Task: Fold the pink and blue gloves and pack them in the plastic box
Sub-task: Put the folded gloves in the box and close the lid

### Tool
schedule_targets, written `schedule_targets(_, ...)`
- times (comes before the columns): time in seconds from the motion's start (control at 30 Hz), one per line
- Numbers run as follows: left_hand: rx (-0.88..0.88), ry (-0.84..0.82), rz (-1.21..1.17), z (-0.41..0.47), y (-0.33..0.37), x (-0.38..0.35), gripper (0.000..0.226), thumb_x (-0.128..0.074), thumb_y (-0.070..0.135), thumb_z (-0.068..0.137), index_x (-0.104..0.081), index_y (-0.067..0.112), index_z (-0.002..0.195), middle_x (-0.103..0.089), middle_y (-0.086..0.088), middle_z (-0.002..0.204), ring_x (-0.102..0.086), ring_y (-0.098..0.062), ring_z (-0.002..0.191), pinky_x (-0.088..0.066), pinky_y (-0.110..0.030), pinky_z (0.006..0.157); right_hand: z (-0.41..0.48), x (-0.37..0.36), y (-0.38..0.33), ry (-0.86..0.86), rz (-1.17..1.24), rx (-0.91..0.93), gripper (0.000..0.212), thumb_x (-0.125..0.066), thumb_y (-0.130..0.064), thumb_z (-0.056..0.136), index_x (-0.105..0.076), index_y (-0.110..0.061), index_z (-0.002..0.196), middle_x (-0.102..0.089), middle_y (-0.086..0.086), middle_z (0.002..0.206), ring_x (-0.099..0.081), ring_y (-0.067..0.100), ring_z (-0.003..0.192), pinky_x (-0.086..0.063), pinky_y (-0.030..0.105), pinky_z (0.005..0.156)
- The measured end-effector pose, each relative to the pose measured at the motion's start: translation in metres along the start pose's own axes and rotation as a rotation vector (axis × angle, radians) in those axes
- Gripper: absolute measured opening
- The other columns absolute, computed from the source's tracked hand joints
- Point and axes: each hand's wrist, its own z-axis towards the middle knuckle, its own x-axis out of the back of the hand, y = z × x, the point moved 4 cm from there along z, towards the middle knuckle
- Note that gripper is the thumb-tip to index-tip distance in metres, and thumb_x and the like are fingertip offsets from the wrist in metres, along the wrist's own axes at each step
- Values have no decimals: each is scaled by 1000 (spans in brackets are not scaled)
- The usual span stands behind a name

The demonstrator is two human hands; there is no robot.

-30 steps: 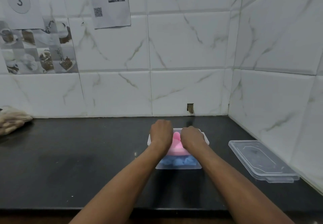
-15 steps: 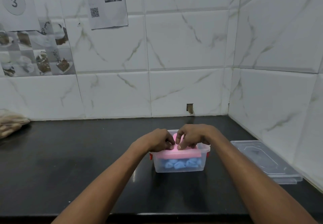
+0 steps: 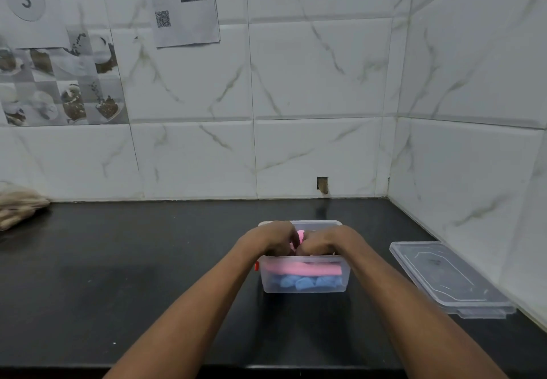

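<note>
A clear plastic box (image 3: 305,287) stands on the black counter in front of me. Through its front wall I see the blue gloves (image 3: 306,282) at the bottom and the folded pink gloves (image 3: 305,268) lying on top of them. My left hand (image 3: 270,238) and my right hand (image 3: 327,241) are both over the box, fingers curled down onto the pink gloves, knuckles nearly touching. A pink tip shows between the two hands. My fingertips are hidden inside the box.
The clear lid (image 3: 447,279) lies flat on the counter to the right, close to the tiled side wall. A brownish cloth bundle (image 3: 17,205) rests at the far left by the back wall. The counter's front edge (image 3: 266,367) runs under my forearms.
Both hands have sunk lower into the box, pushing the pink gloves down level with the rim. The view has shifted slightly.
</note>
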Motion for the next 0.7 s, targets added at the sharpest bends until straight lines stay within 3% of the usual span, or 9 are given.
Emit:
schedule_targets(0.1, -14, 105, -57, -5, -4, 6, 32, -71, 15, 86, -71, 18, 118, -67, -5, 120, -63, -20, 97, -44, -23, 77, -7, 1, -4, 25, -63, 17, 54, -60, -41, 75, -49, -24, 126, -58, 2, 119, -58, 20, 101, -49, 40, 93)
schedule_targets(0.17, -10, 171, -77, -9, -9, 12, 29, -78, 14, 79, -75, 13, 108, -70, -6, 110, -62, -14, 78, -44, -19, 68, -13, 7, -6, 28, -88, 44, 41, -61, -33, 83, -51, -19, 120, -58, 1, 103, -55, 14, 81, -49, 29, 71)
schedule_targets(0.27, -7, 94, -61, -14, -14, 16, 23, -73, 7, 82, -77, 12, 104, -74, -5, 108, -67, -17, 86, -48, -22, 74, -18, 21, -6, 78, -108, 58, 31, -64, -15, 86, -59, -8, 115, -60, 5, 87, -50, 14, 60, -47, 25, 54)
schedule_targets(0.37, 18, -33, -6, -14, -11, 18, 31, -66, 3, 85, -73, 15, 113, -72, -4, 112, -65, -18, 89, -50, -24, 75, -23, 30, -11, 76, -77, 67, 35, -67, -5, 84, -60, -6, 118, -65, 12, 95, -58, 19, 64, -57, 32, 71)
schedule_targets(0.47, 58, -153, 51, -8, -7, 14, 38, -59, 1, 88, -67, 15, 122, -67, -5, 120, -65, -23, 103, -51, -29, 86, -24, 30, -12, -29, -32, 33, 36, -60, -1, 88, -56, -4, 124, -64, 11, 88, -59, 21, 62, -56, 38, 83)
schedule_targets(0.53, 87, -198, 77, -3, -5, 9, 38, -54, 0, 90, -64, 12, 125, -66, -6, 119, -62, -24, 97, -49, -29, 82, -22, 28, -9, -43, -13, 18, 37, -60, -1, 88, -56, -4, 125, -63, 10, 88, -59, 21, 65, -55, 39, 87)
schedule_targets(0.6, 109, -199, 126, 2, -3, 2, 35, -51, 2, 91, -63, 7, 124, -65, -10, 113, -55, -22, 84, -46, -29, 73, -18, 24, -5, -42, -8, 11, 43, -67, -2, 84, -56, -7, 126, -60, 6, 87, -58, 19, 71, -54, 38, 88)
schedule_targets(0.7, 127, -179, 209, 6, -2, -4, 32, -51, 3, 90, -62, 4, 120, -66, -15, 115, -53, -24, 80, -46, -31, 72, -16, 18, -2, -36, -63, 7, 55, -78, -14, 77, -54, -17, 126, -56, 0, 93, -53, 16, 78, -53, 31, 77)
